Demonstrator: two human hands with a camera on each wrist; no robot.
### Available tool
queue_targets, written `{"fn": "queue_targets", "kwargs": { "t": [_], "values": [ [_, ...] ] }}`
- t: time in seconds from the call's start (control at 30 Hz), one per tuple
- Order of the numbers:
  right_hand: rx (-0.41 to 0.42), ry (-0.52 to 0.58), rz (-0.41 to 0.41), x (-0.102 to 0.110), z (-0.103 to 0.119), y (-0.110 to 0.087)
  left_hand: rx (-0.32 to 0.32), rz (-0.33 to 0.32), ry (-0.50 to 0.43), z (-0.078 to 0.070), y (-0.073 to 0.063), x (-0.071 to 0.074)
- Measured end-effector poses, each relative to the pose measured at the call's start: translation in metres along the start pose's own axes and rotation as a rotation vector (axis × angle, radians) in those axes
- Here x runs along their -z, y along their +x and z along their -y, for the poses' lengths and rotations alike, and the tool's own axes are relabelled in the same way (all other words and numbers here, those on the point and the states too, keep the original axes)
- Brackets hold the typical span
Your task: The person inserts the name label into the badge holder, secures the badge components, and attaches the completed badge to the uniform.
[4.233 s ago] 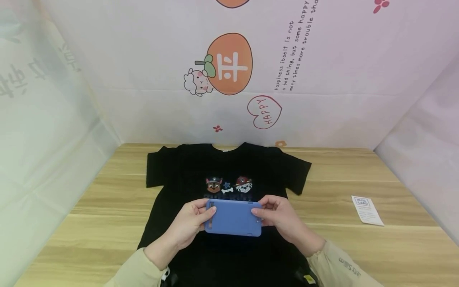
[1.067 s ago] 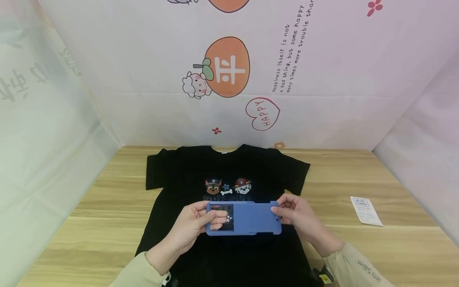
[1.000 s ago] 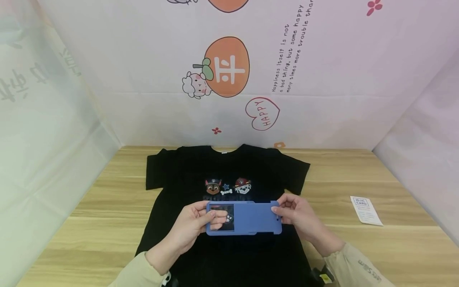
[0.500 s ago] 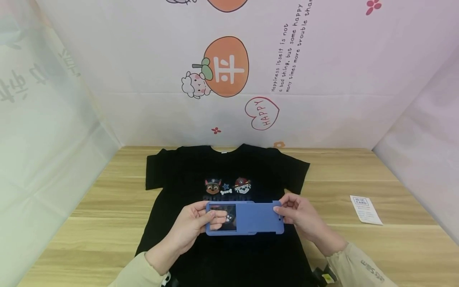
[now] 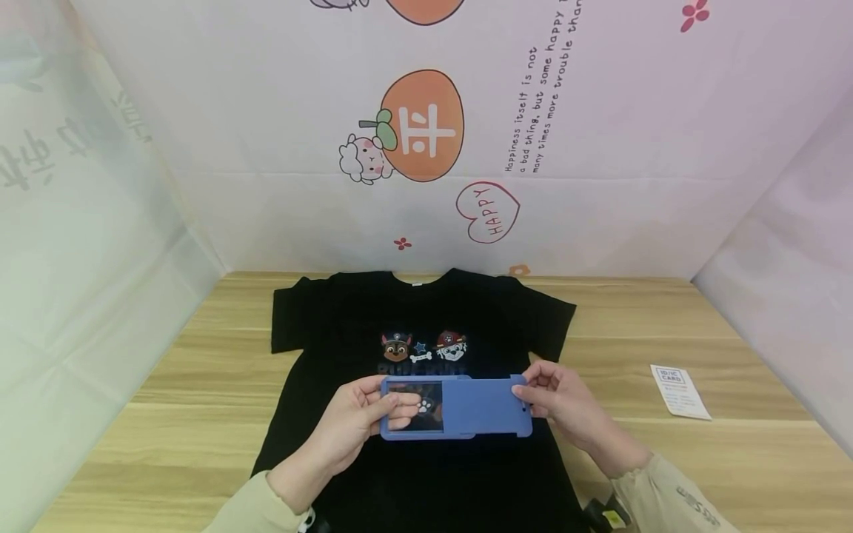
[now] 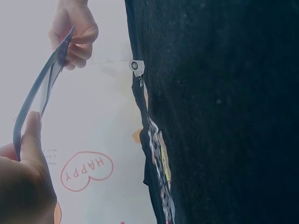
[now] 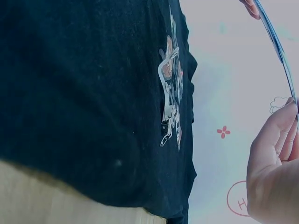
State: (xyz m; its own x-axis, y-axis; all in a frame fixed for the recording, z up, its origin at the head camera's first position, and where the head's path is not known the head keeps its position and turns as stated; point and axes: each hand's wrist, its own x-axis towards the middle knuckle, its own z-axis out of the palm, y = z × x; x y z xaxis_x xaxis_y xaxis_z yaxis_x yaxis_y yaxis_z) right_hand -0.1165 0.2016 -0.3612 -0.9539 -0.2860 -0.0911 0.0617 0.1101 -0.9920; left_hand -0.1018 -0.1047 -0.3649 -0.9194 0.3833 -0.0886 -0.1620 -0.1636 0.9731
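Observation:
A blue card holder (image 5: pixel 485 406) with a sliding panel is held above a black T-shirt (image 5: pixel 346 318). My left hand (image 5: pixel 356 414) pinches its left end, thumb in front, and my fingers show through the see-through window (image 5: pixel 432 418). With thumb and fingers, my right hand (image 5: pixel 556 400) grips the right end of the panel, which sticks out to the right of the frame. Seen edge-on in the left wrist view, the card holder (image 6: pixel 35 91) runs between both hands. A pale strap with a small metal clip (image 7: pixel 167 93) lies on the shirt in the right wrist view.
A white printed paper card (image 5: pixel 680 392) lies at the right on the wooden table (image 5: pixel 666 318). The shirt is spread flat, its neck towards the back. A white printed cloth (image 5: pixel 286 215) stands behind, with cloth walls on both sides.
The panel was fully in at first. My right hand has drawn it rightwards, uncovering the window, and it has slid slightly further in the last second. My left hand keeps its grip.

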Motion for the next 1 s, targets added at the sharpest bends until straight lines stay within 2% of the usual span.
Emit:
{"fn": "queue_targets", "kwargs": {
  "t": [0.1,0.33,0.53,0.7,1.0],
  "values": [
    [0.034,0.039,0.034,0.004,-0.002,-0.001,0.002,-0.006,-0.004,0.000,0.000,0.002],
    [0.134,0.134,0.174,0.018,-0.006,-0.001,0.014,-0.010,-0.008,0.000,-0.001,0.010],
    [0.174,0.204,0.261,0.033,-0.006,0.001,0.000,-0.028,-0.021,-0.002,-0.003,0.016],
    [0.144,0.171,0.305,0.043,-0.004,0.001,-0.013,-0.033,-0.026,-0.004,-0.005,0.019],
    [0.012,0.025,0.380,0.057,-0.009,0.001,-0.008,-0.031,-0.050,-0.004,-0.007,0.022]
  ]
}}
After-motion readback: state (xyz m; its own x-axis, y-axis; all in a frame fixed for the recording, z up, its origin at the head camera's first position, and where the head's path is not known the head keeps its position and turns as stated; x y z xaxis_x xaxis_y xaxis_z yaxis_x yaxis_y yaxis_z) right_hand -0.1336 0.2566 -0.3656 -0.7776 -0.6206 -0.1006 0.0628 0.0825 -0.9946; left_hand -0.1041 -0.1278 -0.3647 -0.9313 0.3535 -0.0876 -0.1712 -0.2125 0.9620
